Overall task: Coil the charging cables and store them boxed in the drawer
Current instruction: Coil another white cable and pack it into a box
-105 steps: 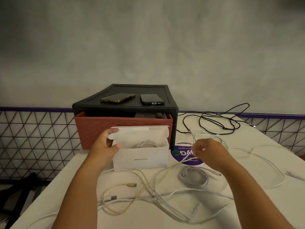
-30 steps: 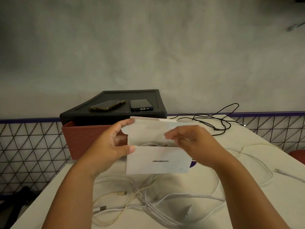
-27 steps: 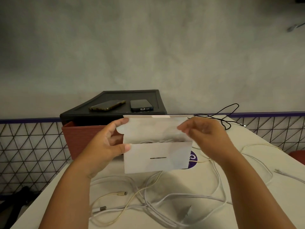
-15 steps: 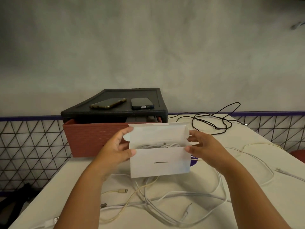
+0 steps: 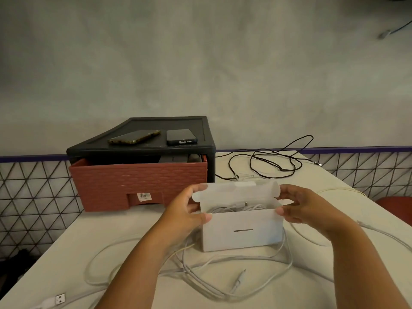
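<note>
A small white box stands on the table with its lid flap up. Coiled white cables lie inside it. My left hand grips the box's left end, thumb on the front wall and fingers behind the flap. My right hand grips the right end the same way. Behind the box, the reddish-brown drawer is pulled partly out of its black cabinet. Loose white cables sprawl on the table in front of and under the box.
Two phones lie on the cabinet top. A tangled black cable lies at the back right of the white table. A white USB plug sits near the front left edge. A wire-mesh fence runs behind the table.
The coil that lay on the table earlier is in the box now. Both hands held the box up and set it down on the table; my right hand moved from the flap to the right end.
</note>
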Demonstrator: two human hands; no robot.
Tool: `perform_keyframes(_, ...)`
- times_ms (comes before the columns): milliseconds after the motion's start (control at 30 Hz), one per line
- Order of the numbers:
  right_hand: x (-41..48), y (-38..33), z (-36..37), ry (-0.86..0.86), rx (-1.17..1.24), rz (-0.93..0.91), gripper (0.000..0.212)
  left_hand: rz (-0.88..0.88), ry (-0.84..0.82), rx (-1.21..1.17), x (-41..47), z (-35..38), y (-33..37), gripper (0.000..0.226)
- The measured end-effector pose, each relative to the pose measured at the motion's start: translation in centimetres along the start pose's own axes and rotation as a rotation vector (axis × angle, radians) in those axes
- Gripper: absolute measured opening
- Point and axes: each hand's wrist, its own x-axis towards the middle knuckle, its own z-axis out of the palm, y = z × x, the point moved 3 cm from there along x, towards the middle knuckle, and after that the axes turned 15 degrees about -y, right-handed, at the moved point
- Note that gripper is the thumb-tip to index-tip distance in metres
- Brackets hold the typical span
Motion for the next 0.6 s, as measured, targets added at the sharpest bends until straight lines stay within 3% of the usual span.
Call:
perform_keyframes(200, 0.7, 0.6, 0.2, 0.024, 0.034, -0.025, 0.031, 0.033, 0.068, 0.005, 0.5, -0.1, -1.1, 0.035)
perform_keyframes(333, 1.0, 0.9, 0.4, 0.053, 0.042, -0.045, 0.038, 0.047, 0.159, 0.053, 0.9, 0.0, -1.7, 0.045)
perform_keyframes(467, 1.4, 1.2, 0.5, 0.073, 0.134, -0.066, 0.043, 0.042, 0.129, 0.107, 0.9, 0.2, -2.0, 0.074)
perform_keyframes(600, 2.0, 1.9, 0.8, 0.085, 0.132, -0.042, 0.045, 0.003, 0.105, 0.165, 1.0, 0.3, -2.3, 0.077)
